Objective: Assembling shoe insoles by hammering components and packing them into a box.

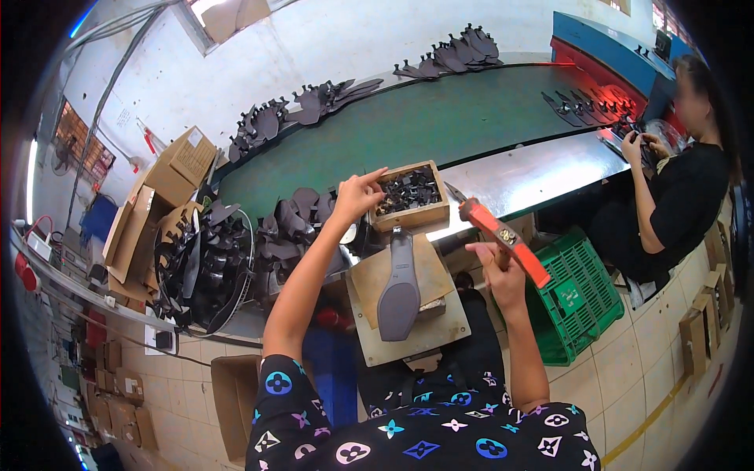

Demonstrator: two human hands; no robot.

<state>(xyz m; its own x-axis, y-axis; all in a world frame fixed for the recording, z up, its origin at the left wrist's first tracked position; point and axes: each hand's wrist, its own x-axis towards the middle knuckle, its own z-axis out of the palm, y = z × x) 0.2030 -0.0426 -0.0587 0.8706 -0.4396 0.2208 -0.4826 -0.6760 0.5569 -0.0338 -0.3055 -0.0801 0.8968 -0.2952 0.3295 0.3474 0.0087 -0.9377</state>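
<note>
My left hand (360, 195) reaches over the left edge of a wooden box (410, 217), its fingers bent at small black parts (412, 187) inside. What the fingertips pinch, if anything, is too small to make out. In my right hand (503, 276) is a hand tool with an orange-red handle (528, 261), held slanted to the right of the box. A narrow metal tip shows at its upper end. Between my arms a dark grey shoe sole (399, 294) lies on a tan board (365, 279) over a pale metal plate (452, 334), its narrow end toward the box.
More dark soles are heaped at left (294, 216), beside a full round container (204, 267). A green conveyor belt (353, 145) crosses behind, with rows of soles. Right of me stand a green crate (577, 298) and a seated person (691, 180) working with both hands.
</note>
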